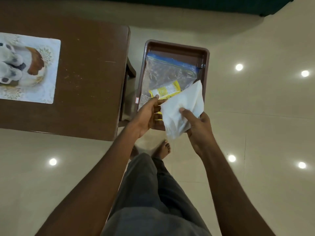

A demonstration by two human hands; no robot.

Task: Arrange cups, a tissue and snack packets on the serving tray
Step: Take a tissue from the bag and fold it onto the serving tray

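Left hand: I see the left hand (148, 114) clamped on the near end of the crinkly yellow snack packet (165, 91). The thumb is on top, and yellow shows between the curled fingers below.
Right hand: the right hand (197, 126) pinches the thin white tissue (184, 103), with the thumb pressed on its upper face and the fingers behind it.
Tissue: from my view it hangs tilted over the tray's near right corner, covering part of the packet and the rim there.
Tray: the rectangular dark brown plastic serving tray (177, 46) sits just right of the table's edge. I cannot tell what bears it.
In the tray: a clear plastic zip bag (163, 72) with a blue seal strip lies flat over most of the base. The yellow snack packet overlaps its near end.
Table: a dark brown wooden table (88, 74) on the left carries a pale printed placemat (29, 67).
Below: I see a glossy cream tiled floor (255, 116), grey trousers (150, 193) and a bare foot (163, 149).
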